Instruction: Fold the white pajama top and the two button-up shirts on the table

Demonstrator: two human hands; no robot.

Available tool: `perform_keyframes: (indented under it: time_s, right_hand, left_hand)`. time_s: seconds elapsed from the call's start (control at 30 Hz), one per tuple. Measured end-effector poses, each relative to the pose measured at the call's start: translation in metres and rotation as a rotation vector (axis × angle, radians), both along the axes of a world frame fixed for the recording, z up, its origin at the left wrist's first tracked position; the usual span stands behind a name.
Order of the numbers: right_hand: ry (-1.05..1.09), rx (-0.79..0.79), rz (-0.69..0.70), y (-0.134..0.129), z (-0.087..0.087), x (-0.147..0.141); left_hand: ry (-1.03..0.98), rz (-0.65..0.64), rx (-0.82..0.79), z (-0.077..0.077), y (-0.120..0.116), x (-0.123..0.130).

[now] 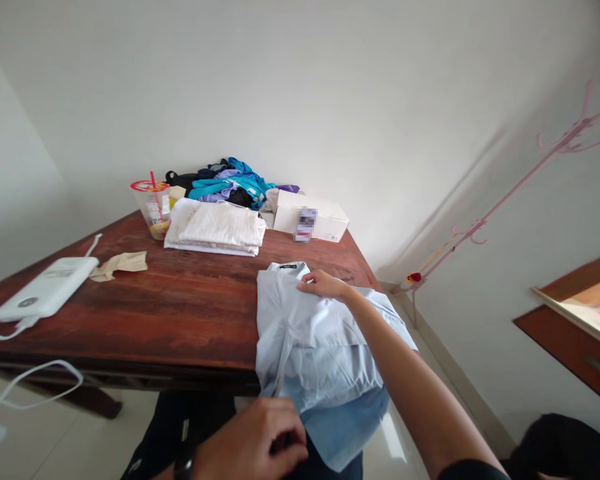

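Note:
A light blue-grey collared shirt (310,327) lies over the front right part of the wooden table, its collar toward the back and a dark label inside the neck. Its lower part drapes over the front edge. My right hand (325,285) reaches across from the right and pinches the fabric just below the collar. Low in the view, my left hand (257,437) hovers in front of the hanging hem, fingers loosely curled and the thumb apart; I see nothing in it. A dark band circles that wrist.
Folded white cloths (215,227) lie behind, near a plastic cup with a straw (153,210), a heap of clothes (235,180) and a white box (313,217). A white power bank (47,287) with a cable sits left by crumpled paper (123,264). A pink coat stand (505,203) leans into view right.

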State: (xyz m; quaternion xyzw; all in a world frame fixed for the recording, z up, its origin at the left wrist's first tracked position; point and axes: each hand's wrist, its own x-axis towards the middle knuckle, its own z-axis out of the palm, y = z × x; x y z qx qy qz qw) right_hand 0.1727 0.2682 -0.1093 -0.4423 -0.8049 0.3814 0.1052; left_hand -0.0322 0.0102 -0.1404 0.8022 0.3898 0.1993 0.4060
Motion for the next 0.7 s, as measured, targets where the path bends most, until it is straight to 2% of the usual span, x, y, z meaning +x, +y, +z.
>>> perform_keyframes:
  time_s: [0.07, 0.13, 0.2, 0.23, 0.27, 0.3, 0.4, 0.57, 0.7]
  right_hand:
    - [-0.036, 0.007, 0.010, -0.004, -0.003, 0.009]
    - [-0.021, -0.006, 0.042, -0.009, -0.007, 0.015]
    - [-0.006, -0.030, 0.069, -0.015, -0.012, 0.018]
    - [-0.011, -0.035, 0.079, -0.018, -0.014, 0.020]
    - [-0.023, -0.033, 0.084, -0.020, -0.016, 0.022]
    - [-0.038, -0.025, 0.084, -0.022, -0.017, 0.024]
    - [-0.103, 0.018, 0.067, -0.027, -0.020, 0.031]
    - [-0.187, 0.121, -0.044, -0.029, -0.022, 0.042]
    - [-0.239, 0.129, -0.119, -0.026, -0.026, 0.051]
  left_hand:
    - [-0.054, 0.153, 0.065, 0.019, 0.029, -0.023]
    - [-0.075, 0.336, 0.171, 0.028, 0.071, -0.048]
    - [-0.081, 0.494, 0.274, 0.028, 0.121, -0.072]
    - [-0.075, 0.542, 0.259, 0.027, 0.145, -0.082]
    - [-0.066, 0.561, 0.154, 0.025, 0.167, -0.089]
    - [-0.060, 0.537, -0.002, 0.024, 0.186, -0.095]
    - [-0.050, 0.421, -0.214, 0.024, 0.224, -0.099]
    - [0.031, 0.292, -0.332, 0.029, 0.254, -0.084]
    - [0.057, 0.282, -0.288, 0.020, 0.270, -0.072]
